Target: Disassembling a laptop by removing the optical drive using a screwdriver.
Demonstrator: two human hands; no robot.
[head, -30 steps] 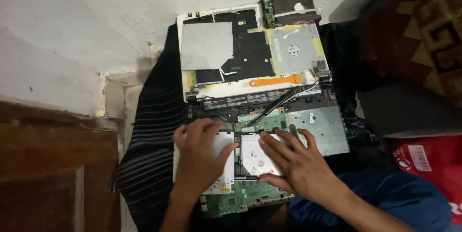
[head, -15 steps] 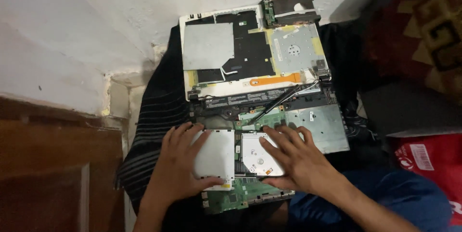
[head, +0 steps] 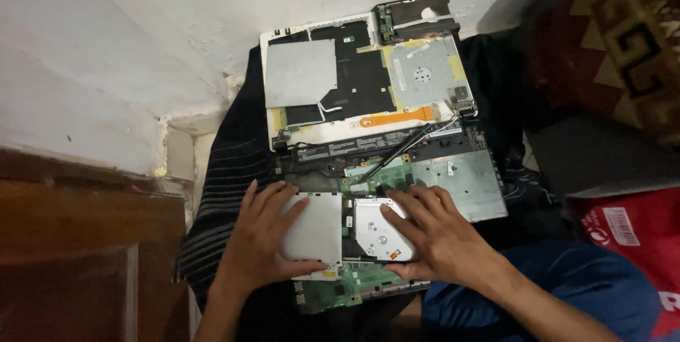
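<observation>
1. Two bare hands rest on the lower half of a dismantled laptop (head: 375,172) that lies opened flat on a black striped cloth (head: 227,193) on the floor, close to a white wall (head: 142,44).
2. Left hand (head: 265,239): fingers spread and laid flat on a plain silver metal plate (head: 315,232), thumb along the plate's lower edge; it grips nothing.
3. Right hand (head: 432,236): fingers fanned out, palm down on a silver optical drive (head: 379,232) just beside that plate, thumb curled under the drive's near edge. I cannot tell whether it presses or merely rests.
4. Plate and drive sit side by side, touching or nearly so, on top of the green motherboard (head: 347,292), whose edge shows below both hands.
5. Beyond the fingers lie a further strip of green board and a grey metal shield (head: 467,186) at right.
6. Farther up, the white-rimmed upper half carries a silver square sheet (head: 301,73), black film, a second grey drive-like panel (head: 425,73) and an orange ribbon strip (head: 397,116).
7. At right: a blue trouser leg (head: 567,292), a red package (head: 637,228), and a red patterned rug (head: 623,37). At left, a brown wooden panel (head: 78,257).
</observation>
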